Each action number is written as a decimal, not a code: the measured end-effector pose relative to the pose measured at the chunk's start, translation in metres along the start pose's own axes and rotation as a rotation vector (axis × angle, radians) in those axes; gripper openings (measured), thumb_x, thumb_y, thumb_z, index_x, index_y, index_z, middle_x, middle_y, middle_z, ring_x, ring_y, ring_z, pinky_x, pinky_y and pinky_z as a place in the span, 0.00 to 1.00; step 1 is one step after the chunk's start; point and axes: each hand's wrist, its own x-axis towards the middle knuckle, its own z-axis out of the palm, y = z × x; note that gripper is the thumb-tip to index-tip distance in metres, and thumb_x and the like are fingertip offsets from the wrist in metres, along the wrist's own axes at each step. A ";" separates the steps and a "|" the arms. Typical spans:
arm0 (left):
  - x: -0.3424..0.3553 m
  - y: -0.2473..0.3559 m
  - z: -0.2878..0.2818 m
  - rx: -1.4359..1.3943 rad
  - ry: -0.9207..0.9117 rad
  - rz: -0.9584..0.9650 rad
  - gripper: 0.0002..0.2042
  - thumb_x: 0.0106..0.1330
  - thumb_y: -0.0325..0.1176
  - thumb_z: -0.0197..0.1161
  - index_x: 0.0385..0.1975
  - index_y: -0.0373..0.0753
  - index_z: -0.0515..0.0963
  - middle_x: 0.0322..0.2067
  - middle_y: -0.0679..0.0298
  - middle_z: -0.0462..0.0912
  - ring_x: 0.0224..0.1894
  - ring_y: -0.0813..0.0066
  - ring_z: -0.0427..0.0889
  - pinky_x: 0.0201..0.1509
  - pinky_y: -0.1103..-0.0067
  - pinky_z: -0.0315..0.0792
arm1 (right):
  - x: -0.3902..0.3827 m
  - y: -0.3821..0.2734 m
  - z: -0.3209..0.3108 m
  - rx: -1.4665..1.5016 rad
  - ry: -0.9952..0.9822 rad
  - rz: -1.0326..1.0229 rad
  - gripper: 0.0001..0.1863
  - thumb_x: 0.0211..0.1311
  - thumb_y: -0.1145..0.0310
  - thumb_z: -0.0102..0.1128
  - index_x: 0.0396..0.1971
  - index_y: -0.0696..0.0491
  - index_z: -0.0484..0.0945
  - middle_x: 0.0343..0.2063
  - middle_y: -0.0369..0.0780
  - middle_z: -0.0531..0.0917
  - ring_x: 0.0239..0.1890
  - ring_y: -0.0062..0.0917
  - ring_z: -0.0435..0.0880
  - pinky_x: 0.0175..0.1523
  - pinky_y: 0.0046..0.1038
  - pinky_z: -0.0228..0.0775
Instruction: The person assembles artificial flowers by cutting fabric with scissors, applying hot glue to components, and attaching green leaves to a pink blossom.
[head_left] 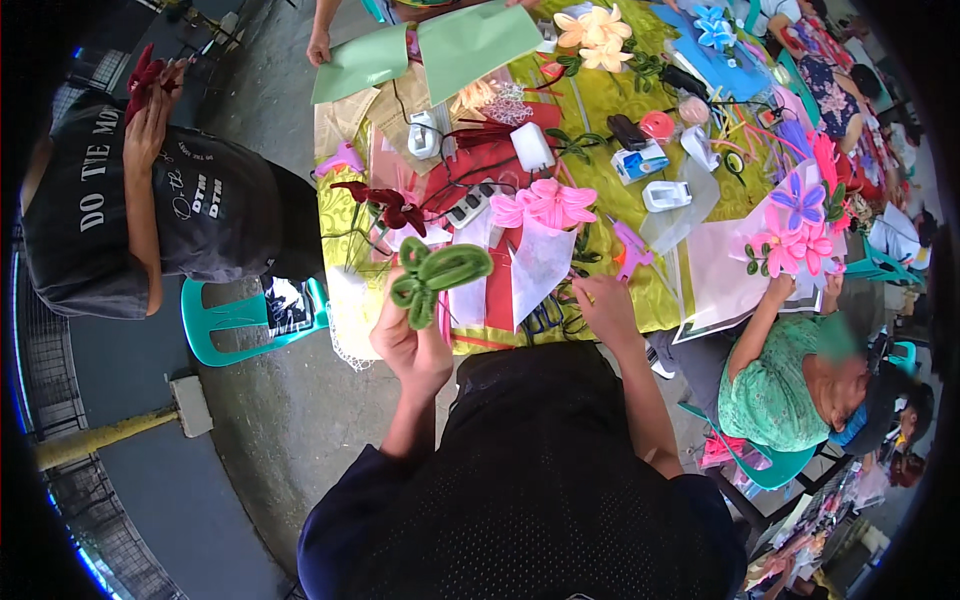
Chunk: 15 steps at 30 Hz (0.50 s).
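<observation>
My left hand (412, 348) is raised over the near table edge, its fingers closed around a cluster of fuzzy green pipe-cleaner leaves (448, 268). The leaves are looped and stand above the fingertips. My right hand (608, 308) rests at the table's front edge with its fingers curled in; what they pinch, if anything, is too small to make out. Between the hands lies a pink pipe-cleaner flower bunch (562, 203) in a white paper wrap (540, 275). Dark-handled scissors (541, 316) lie beside my right hand, and a pink glue gun (630, 250) is just beyond it.
Dark red fuzzy flowers (395, 208), a power strip (468, 207) with cords and another glue gun (342, 160) crowd the left side. Across the table, someone handles green sheets (478, 48). A person at right holds a wrapped bouquet (795, 230). A teal chair (225, 320) stands left.
</observation>
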 end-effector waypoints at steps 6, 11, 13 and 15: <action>0.005 -0.002 0.020 0.143 -0.242 0.176 0.07 0.57 0.19 0.50 0.33 0.26 0.72 0.33 0.54 0.74 0.37 0.66 0.73 0.41 0.77 0.66 | 0.003 -0.082 -0.070 0.678 0.090 -0.079 0.12 0.52 0.78 0.55 0.39 0.57 0.76 0.34 0.46 0.80 0.38 0.32 0.80 0.43 0.29 0.69; 0.002 -0.018 0.033 0.158 -0.308 0.325 0.07 0.51 0.17 0.54 0.31 0.26 0.73 0.32 0.53 0.75 0.36 0.59 0.73 0.41 0.74 0.68 | 0.008 -0.110 -0.079 0.945 0.231 -0.275 0.12 0.52 0.79 0.57 0.39 0.60 0.76 0.36 0.42 0.80 0.37 0.24 0.80 0.41 0.23 0.69; -0.001 -0.018 0.038 0.155 -0.320 0.343 0.07 0.50 0.17 0.56 0.30 0.26 0.73 0.32 0.53 0.76 0.35 0.59 0.74 0.40 0.73 0.68 | 0.003 -0.110 -0.076 1.086 0.176 -0.179 0.11 0.53 0.79 0.57 0.38 0.61 0.76 0.35 0.41 0.80 0.36 0.21 0.79 0.40 0.21 0.69; -0.003 -0.019 0.041 0.126 -0.321 0.324 0.07 0.50 0.17 0.56 0.30 0.26 0.74 0.31 0.53 0.76 0.35 0.59 0.74 0.40 0.73 0.68 | -0.001 -0.101 -0.070 1.152 0.094 -0.088 0.10 0.53 0.79 0.57 0.36 0.61 0.77 0.34 0.39 0.81 0.34 0.18 0.79 0.40 0.19 0.68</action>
